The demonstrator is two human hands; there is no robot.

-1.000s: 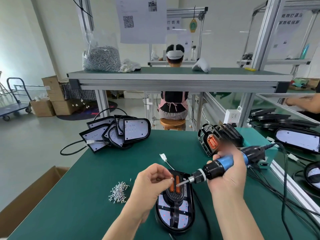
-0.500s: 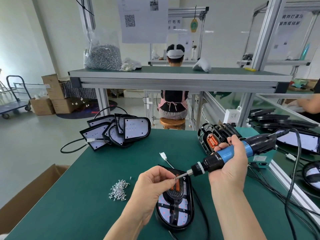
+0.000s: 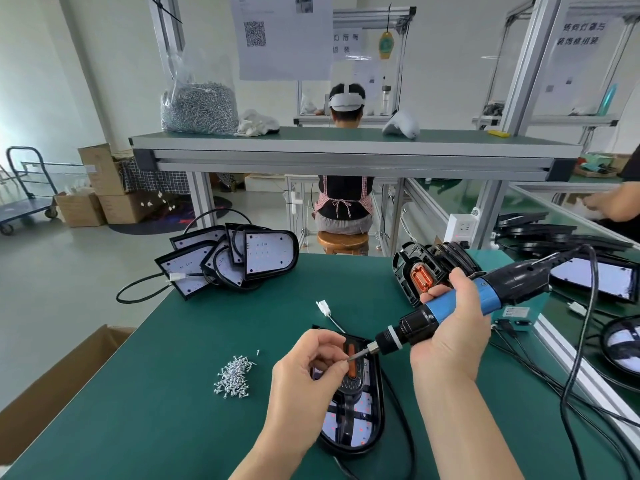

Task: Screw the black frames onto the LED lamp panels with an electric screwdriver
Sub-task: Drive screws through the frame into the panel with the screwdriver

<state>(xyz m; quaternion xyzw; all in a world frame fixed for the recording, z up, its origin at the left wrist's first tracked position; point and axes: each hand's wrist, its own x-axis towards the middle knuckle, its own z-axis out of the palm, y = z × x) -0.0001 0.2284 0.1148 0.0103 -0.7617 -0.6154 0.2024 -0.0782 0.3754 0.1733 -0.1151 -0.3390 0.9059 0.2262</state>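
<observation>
The green bench point(image 3: 173, 393) lies under both your hands. Well beyond your left hand point(image 3: 304, 368), toward the far left corner, sits a loose heap of lamp panels point(image 3: 266, 252). Just past your right hand point(image 3: 450, 334) stands a stack of black frames point(image 3: 426, 268). The lamp point(image 3: 349, 420) with its frame on lies flat between your forearms, its top end hidden under your left fingers. Your right hand is wrapped around the blue grip of the screwdriver point(image 3: 460, 306), which slants down toward your left hand. A small pile of screws point(image 3: 234, 377) rests just left of your left hand. Your left thumb and forefinger pinch the tip of the bit point(image 3: 356, 355); whether a screw sits between them is too small to tell.
</observation>
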